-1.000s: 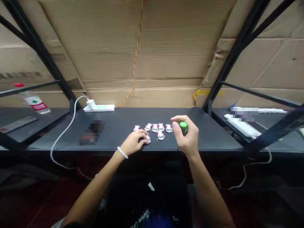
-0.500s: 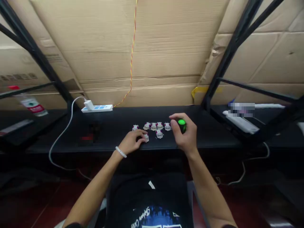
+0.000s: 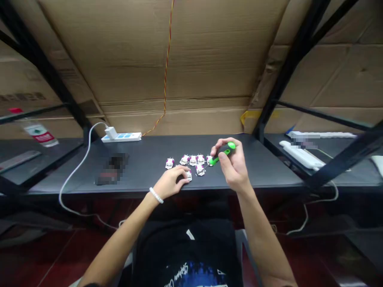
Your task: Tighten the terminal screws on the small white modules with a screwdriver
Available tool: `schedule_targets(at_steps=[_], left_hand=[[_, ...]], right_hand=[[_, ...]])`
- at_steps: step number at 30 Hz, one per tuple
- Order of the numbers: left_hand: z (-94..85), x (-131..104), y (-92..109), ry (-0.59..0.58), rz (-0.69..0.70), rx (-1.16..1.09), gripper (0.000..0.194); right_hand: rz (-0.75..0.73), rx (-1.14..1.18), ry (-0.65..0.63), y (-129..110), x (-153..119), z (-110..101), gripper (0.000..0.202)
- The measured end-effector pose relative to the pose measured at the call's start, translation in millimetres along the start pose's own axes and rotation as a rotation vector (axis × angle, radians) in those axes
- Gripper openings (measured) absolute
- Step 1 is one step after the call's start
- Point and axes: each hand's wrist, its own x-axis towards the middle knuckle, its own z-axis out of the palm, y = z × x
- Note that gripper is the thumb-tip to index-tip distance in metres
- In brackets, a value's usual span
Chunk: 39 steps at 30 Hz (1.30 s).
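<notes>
My right hand (image 3: 234, 166) is wrapped round a screwdriver (image 3: 222, 153) with a black and green handle. Its thin shaft slants down to the left, the tip close to a small white and purple part (image 3: 200, 170); whether they touch I cannot tell. My left hand (image 3: 172, 180) pinches a similar small white part (image 3: 188, 175) against the table near its front edge. Several more such parts (image 3: 193, 160) lie in a row just behind, and one (image 3: 169, 163) sits apart to the left.
The black table (image 3: 155, 149) has a white power strip (image 3: 122, 137) at its back, with a plugged-in charger and cable. A blurred dark object (image 3: 112, 169) lies left. Black metal frames (image 3: 269, 103) flank both sides; a bottle (image 3: 42, 133) stands far left. Cardboard (image 3: 209, 79) backs the table.
The screwdriver has tipped from end-on to slanting down left, over the parts. My left hand and its part have shifted slightly right.
</notes>
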Motion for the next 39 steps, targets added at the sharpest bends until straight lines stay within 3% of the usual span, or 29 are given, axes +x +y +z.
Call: schedule_targets(at_steps=[9,22,30,35,39], left_hand=[[5.7,0,2,0.060,-0.047,-0.022,0.009],[7.9,0,4,0.078,-0.020,-0.004,0.009],[11.5,0,6,0.105,-0.040,0.007,0.010],[14.1,0,10,0.125,-0.039,0.005,0.012],[16.6,0,14,0.155,-0.055,-0.028,0.016]], right_hand=[[0.022,0.083,-0.010,26,2,21,0.027],[-0.024,0.077,-0.025,26,-2,31,0.027],[-0.066,-0.055,0.013,28,-7,33,0.041],[-0.199,-0.217,0.048,40,-1,33,0.063],[-0.181,-0.277,-0.061,37,13,34,0.051]])
